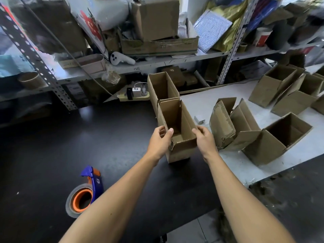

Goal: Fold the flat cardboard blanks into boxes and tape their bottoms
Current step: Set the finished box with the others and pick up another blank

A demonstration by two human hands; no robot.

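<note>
While both hands flanked it, the open box (pixel 177 130) stood upright on the dark worktop (pixel 70 141).
Left hand (pixel 160 141) pinched its left wall, thumb over the rim; right hand (pixel 204 140) loosely curled at the right wall, hold unclear. Tape dispenser (pixel 84 193) lay near-left.

You stand at a dark table (pixel 52 137) with a shiny top. To your right, a white table (pixel 245 165) sits right up against it. Behind both you see gray metal shelves (pixel 175 61) held up by posts full of little holes (pixel 233 48). The shelves are packed with old brown cartons (pixel 156 18), bags and a gold wrapper (pixel 226 16). A power strip (pixel 135 95) with plugs lies under the shelf. Down low you see gray floor tiles (pixel 196 230). Soft light shines on the dark top.
</note>
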